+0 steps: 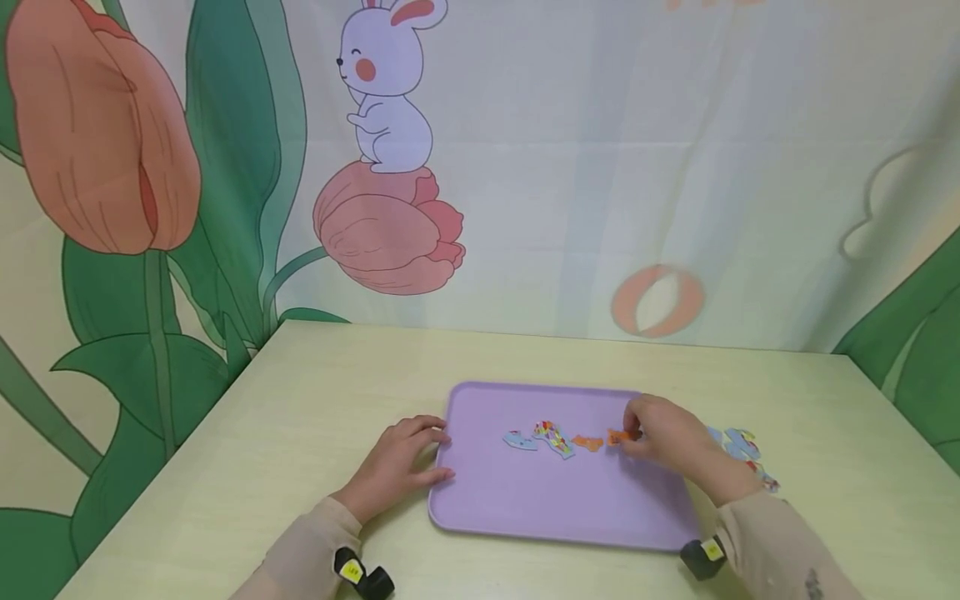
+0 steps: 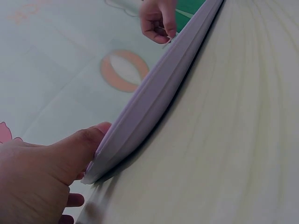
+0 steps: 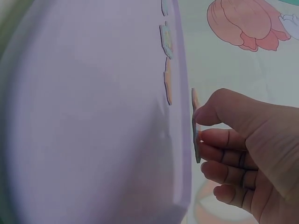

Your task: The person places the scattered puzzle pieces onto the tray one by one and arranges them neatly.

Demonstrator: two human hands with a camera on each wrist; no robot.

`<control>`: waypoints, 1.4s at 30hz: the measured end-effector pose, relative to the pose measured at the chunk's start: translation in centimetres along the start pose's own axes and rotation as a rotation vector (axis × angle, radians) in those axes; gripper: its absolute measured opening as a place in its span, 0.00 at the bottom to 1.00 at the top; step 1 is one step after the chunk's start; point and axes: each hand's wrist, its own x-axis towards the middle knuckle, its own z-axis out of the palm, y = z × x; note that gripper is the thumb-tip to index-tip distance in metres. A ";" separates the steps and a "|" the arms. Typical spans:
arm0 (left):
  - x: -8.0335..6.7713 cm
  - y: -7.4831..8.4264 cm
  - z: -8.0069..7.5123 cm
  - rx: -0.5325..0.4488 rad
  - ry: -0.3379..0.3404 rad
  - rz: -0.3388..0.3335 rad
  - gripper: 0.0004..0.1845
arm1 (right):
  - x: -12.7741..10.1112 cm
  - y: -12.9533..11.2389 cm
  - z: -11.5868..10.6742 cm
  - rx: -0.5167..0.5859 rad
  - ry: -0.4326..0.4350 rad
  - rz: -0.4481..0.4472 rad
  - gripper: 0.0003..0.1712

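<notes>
My right hand pinches an orange puzzle piece between thumb and fingertips, over the right part of a purple tray. In the right wrist view this held piece stands edge-on, apart from the tray surface. Left of it on the tray lie, in a row, another orange piece, a multicoloured piece and a light blue piece. At the tray's left rim my left hand rests with thumb and loosely bent fingers touching the edge.
Several more blue and multicoloured pieces lie on the pale table to the right of the tray, partly behind my right forearm. A printed curtain with a rabbit and tulips hangs behind the table. Black cameras sit at both wrists.
</notes>
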 end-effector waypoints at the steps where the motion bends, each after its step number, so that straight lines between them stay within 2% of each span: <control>1: 0.0 0.0 0.0 0.001 0.001 0.000 0.22 | 0.1 0.0 0.1 -0.002 0.001 0.000 0.10; 13: 0.0 0.0 0.0 -0.009 0.004 0.002 0.22 | 0.4 0.2 1.1 -0.033 -0.058 0.013 0.10; 27: 0.0 -0.1 0.1 -0.018 -0.007 -0.014 0.22 | 0.3 0.7 1.6 -0.031 -0.017 -0.029 0.10; 36: 0.0 -0.1 0.2 -0.020 -0.007 -0.012 0.22 | 0.2 0.7 0.7 0.007 -0.012 -0.011 0.07; 42: 0.0 -0.1 0.1 -0.023 -0.007 -0.009 0.21 | -0.2 0.7 -0.9 0.037 -0.001 -0.015 0.07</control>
